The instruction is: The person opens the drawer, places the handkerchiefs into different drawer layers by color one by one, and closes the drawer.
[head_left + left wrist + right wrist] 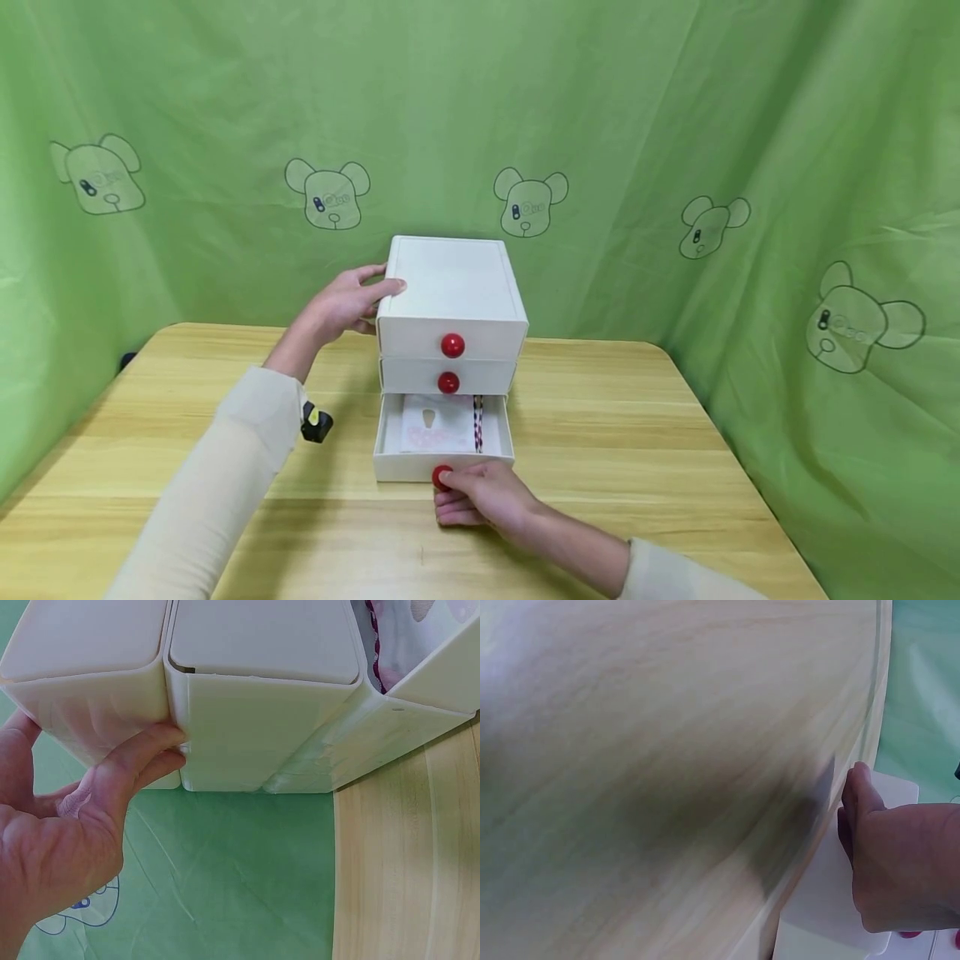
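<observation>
A white drawer unit [453, 279] with red knobs stands on the table. Its lowest drawer [405, 468] is pulled out, showing a white packet with pink print [438, 433] and a dark red and white patterned strip [478, 425] inside. My left hand [345, 302] steadies the unit's upper left corner, thumb on the top and fingers against the side. In the left wrist view, fingertips [169, 742] press the side wall near the seam between tiers. My right hand [495, 498] pinches the lowest drawer's red knob [441, 476], partly covering it.
The wooden table [622, 450] has a rounded far edge. Green curtains [637, 100] printed with bear heads hang behind and at the sides. A small black object with a yellow-green patch [317, 423] shows beside the left cuff. Two upper drawers [405, 337] are closed.
</observation>
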A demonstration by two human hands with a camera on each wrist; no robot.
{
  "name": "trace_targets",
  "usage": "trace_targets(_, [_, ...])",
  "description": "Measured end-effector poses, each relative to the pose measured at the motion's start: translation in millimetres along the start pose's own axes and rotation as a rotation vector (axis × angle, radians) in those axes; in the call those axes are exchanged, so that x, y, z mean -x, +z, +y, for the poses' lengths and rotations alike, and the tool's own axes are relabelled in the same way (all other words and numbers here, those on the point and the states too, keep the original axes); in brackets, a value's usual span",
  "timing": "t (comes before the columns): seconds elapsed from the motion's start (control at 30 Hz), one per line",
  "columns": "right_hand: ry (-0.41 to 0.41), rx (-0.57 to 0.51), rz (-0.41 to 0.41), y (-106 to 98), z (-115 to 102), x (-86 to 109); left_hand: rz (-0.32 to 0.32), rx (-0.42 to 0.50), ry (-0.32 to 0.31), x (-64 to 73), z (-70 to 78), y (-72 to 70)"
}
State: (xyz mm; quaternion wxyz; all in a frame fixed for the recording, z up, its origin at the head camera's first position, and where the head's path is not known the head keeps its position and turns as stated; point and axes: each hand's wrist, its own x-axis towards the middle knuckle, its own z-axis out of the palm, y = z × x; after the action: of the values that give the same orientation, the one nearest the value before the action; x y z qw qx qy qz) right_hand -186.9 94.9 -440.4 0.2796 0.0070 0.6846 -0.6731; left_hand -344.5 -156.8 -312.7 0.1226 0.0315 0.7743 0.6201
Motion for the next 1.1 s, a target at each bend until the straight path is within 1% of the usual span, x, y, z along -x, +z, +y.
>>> trace_targets(0.23, [-0.009,-0.001,0.014,0,-3,-2.4,0.002,0.012,-0.004,-0.4,-0.6,-1.2])
trace_targets(0.4, [-0.019,0.002,0.022,-3,-7,-8.7,0.002,0.009,-0.005,0.6,-0.9,-1.7])
trace_targets(0.6, [-0.030,0.020,0.028,-6,-12,-21.0,-0.008,0.004,0.008,1.1,-0.8,-1.6])
trace_targets(0.83, [-0.045,0.016,0.047,-15,-17,-39.5,0.001,0.011,0.000,-1.9,-2.5,-0.4])
trace_targets(1.07, [-0.036,0.007,0.041,-20,-21,-53.9,-0.034,-0.017,-0.016,20.7,18.6,4.4])
trace_targets(1.1, [-0.037,0.006,0.042,-21,-22,-55.8,-0.034,-0.018,-0.014,20.3,18.0,4.0])
